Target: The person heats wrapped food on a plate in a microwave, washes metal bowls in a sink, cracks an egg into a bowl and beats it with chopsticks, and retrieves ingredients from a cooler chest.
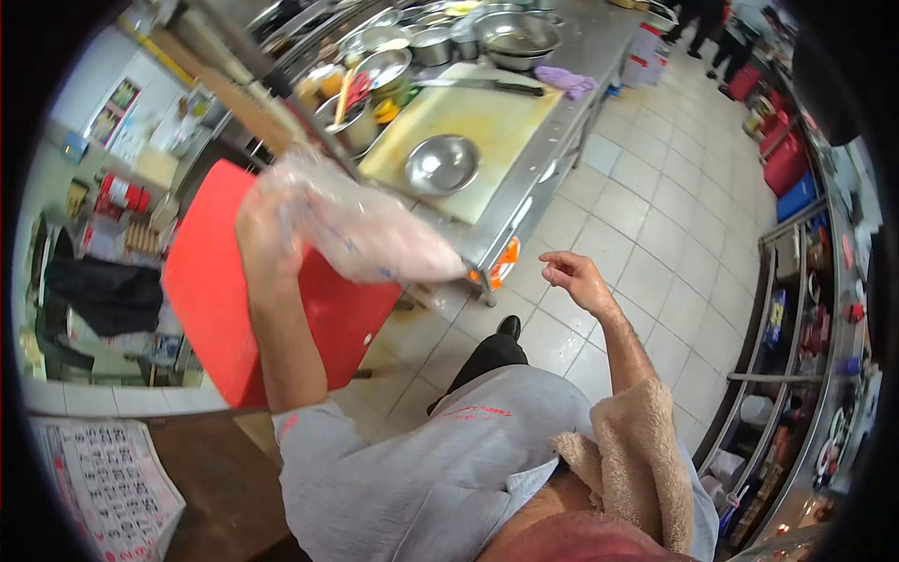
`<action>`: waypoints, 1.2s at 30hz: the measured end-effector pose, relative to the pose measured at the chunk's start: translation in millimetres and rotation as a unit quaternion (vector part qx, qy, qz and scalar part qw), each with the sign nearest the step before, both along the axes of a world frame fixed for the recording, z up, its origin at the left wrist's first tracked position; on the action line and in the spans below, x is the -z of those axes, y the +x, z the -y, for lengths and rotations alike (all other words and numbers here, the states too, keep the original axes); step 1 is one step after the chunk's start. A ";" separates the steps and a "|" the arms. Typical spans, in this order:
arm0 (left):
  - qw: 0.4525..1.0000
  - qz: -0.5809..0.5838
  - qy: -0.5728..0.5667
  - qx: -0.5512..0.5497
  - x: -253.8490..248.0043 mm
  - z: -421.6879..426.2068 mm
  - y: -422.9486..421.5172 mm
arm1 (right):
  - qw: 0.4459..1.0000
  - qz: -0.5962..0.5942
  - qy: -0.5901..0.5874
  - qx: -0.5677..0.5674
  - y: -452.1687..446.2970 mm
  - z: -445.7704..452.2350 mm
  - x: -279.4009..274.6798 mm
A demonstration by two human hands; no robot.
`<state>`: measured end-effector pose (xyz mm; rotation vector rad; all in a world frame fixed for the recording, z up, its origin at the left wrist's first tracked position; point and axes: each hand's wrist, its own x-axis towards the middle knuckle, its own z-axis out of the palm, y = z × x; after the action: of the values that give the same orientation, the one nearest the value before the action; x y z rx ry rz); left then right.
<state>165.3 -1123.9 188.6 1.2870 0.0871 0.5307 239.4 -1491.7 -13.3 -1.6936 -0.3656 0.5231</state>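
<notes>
My left hand [267, 229], blurred by motion, is closed on the gathered end of a clear plastic bag [379, 234]. The bag is full of something pale pink whose kind I cannot make out, and it hangs out to the right. Behind the bag and my left forearm stands a large red board [206, 281] with a small hole near its edge. My right hand [578, 281] is in the air over the tiled floor, empty, its fingers loosely apart. Nearest to the bag on the steel counter is a metal bowl [442, 165] on a pale cutting board [496, 103].
A knife [506, 87] and a purple cloth [566, 82] lie at the far end of the cutting board. Several pots and pans [431, 45] crowd the counter's back. Shelving [777, 347] lines the right side. Other people [740, 37] stand far down the aisle.
</notes>
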 end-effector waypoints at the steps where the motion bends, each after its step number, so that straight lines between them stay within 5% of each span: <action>1: 1.000 0.010 0.013 -0.010 -6.1 -5.6 42.1 | 1.000 0.004 -0.001 0.015 10.3 17.6 3.7; 6: 0.998 0.065 0.006 0.023 -13.1 -17.8 214.8 | 0.974 -0.013 -0.056 0.217 66.8 135.0 59.7; 11: 0.993 0.067 0.035 -0.092 32.7 -0.1 325.9 | 0.855 -0.156 -0.055 0.492 55.0 260.3 161.8; 12: 0.974 -0.006 0.185 -0.128 41.9 9.0 337.8 | 0.825 -0.190 -0.048 0.530 50.3 275.1 171.6; 14: 0.835 -0.132 0.510 -0.160 77.9 11.2 363.2 | 0.786 -0.228 -0.034 0.574 25.3 301.7 211.3; 17: 0.616 -0.239 0.751 0.007 133.7 32.3 402.2 | 0.720 -0.362 -0.103 0.583 2.9 322.6 271.7; 19: 0.659 -0.245 0.710 0.047 142.1 58.3 422.0 | 0.754 -0.390 -0.067 0.525 -22.2 358.9 371.2; 22: 0.641 -0.226 0.734 0.008 84.9 132.5 457.8 | 0.718 -0.512 -0.128 0.454 33.4 374.9 339.4; 25: 0.685 -0.112 0.713 -0.098 53.4 212.4 503.2 | 0.752 -0.482 -0.160 0.420 152.3 419.5 299.9; 28: 0.828 -0.115 0.547 0.044 45.6 302.8 559.5 | 0.831 -0.350 -0.191 0.389 294.0 493.9 311.6; 30: 0.850 -0.114 0.495 0.139 67.5 362.1 606.7 | 0.879 -0.196 -0.167 0.401 401.9 537.1 320.1; 35: 0.805 -0.179 0.407 0.393 190.6 486.0 729.0 | 0.921 0.006 -0.118 0.371 682.2 566.9 188.1; 36: 0.806 -0.268 0.315 0.424 220.5 505.7 746.8 | 0.925 0.023 -0.096 0.367 725.0 570.5 175.4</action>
<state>912.1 -1629.6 -32.0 1.9179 -0.2171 -0.6564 964.4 -2062.3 -188.7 -1.8771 0.3062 -0.0431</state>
